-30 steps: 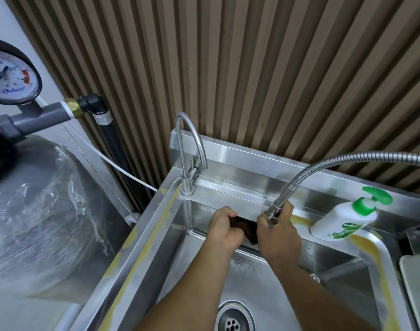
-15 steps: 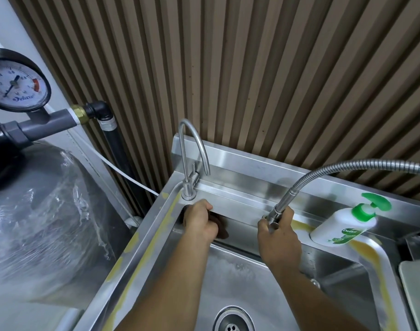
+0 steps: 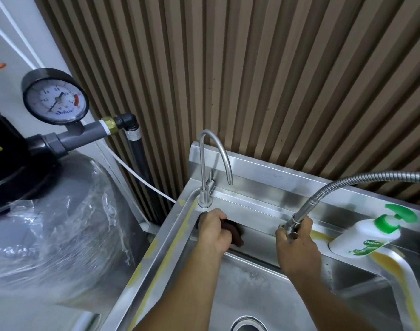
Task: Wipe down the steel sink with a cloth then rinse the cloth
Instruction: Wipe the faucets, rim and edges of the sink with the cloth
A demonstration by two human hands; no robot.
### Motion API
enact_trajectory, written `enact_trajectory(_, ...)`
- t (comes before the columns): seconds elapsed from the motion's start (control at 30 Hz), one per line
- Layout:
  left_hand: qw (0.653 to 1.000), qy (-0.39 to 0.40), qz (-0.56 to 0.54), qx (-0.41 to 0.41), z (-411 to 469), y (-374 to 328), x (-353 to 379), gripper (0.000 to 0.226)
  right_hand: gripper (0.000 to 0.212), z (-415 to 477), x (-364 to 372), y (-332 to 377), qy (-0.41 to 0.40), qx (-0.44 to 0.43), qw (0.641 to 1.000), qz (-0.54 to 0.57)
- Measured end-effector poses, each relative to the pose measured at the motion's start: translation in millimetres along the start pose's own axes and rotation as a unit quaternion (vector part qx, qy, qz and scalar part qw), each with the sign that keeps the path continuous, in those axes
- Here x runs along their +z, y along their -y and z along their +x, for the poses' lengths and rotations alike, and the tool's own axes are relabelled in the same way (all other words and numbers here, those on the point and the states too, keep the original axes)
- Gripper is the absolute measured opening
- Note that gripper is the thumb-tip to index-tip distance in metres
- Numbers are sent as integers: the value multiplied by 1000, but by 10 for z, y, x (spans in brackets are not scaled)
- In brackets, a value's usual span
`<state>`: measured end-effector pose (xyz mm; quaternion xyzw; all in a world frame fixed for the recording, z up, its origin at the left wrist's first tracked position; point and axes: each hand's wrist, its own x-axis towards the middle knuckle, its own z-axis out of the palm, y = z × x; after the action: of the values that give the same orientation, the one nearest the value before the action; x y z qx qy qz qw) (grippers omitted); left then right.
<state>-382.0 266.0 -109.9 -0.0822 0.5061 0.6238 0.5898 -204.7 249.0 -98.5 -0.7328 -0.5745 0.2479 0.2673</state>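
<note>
The left hand is closed around a dark cloth, pressing it against the far wall of the steel sink, in the far left corner just below the base of the small gooseneck tap. Only a dark fold of cloth shows to the right of the knuckles; the rest is hidden under the palm. The right hand is wrapped around the head of the flexible spray hose, holding it against the same far wall, well to the right of the cloth. No water can be seen coming from the hose.

The step in hand looks like wiping the far wall and its corner. To do it well, the cloth should lie flat under the palm, not bunched, so the whole pad meets the steel. Strokes are best run along the wall from the left corner toward the right, overlapping, with extra pressure in the seam where the wall meets the ledge. The yellowish residue along the left rim and around the soap bottle on the right ledge will probably need firmer rubbing. The hose should stay clear of the wiping path and point down into the basin toward the drain, so any spray stays inside. The tap base is a tight spot; fingertips behind the cloth would reach around it better than the palm.
</note>
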Motion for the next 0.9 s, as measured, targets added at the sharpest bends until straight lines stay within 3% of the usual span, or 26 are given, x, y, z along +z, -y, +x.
enact_trajectory(0.13, 998, 55, -7, 5, -301, -188, -89, 10, 28, -3, -39, 21, 10, 4, 1000, 9)
enact_trajectory(0.17, 997, 67, -18, 16, -404, -193, -137, 14, 28, -6, -54, 32, 13, 8, 1000, 13)
enact_trajectory(0.27, 993, 80, -63, 66, -651, -272, -334, 57, 29, -27, -101, 94, 32, 12, 999, 26)
enact_trajectory(0.37, 989, 83, -88, 80, -730, -412, -468, 60, 30, -76, -145, 150, 29, 20, 998, 52)
enact_trajectory(0.47, 985, 84, -107, 107, -742, -605, -531, 61, 38, -220, -131, 253, -8, 18, 994, 108)
enact_trajectory(0.53, 981, 90, -111, 130, -742, -712, -528, 65, 56, -379, -69, 287, -62, 9, 989, 131)
enact_trajectory(0.63, 983, 65, -86, 149, -745, -844, -459, 57, 77, -663, 131, 234, -149, -42, 985, 80)
enact_trajectory(0.7, 980, 16, -6, 200, -717, -909, -399, 41, 86, -841, 295, 207, -165, -108, 979, 49)
enact_trajectory(0.77, 951, -30, 140, 272, -646, -997, -324, 28, 82, -917, 370, 292, -145, -216, 966, 16)
enact_trajectory(0.83, 894, -39, 299, 330, -488, -1060, -260, 17, 80, -800, 428, 382, -97, -286, 952, -47)
enact_trajectory(0.9, 827, -22, 426, 365, -233, -1078, -230, 30, 90, -559, 487, 444, -33, -290, 946, -143)
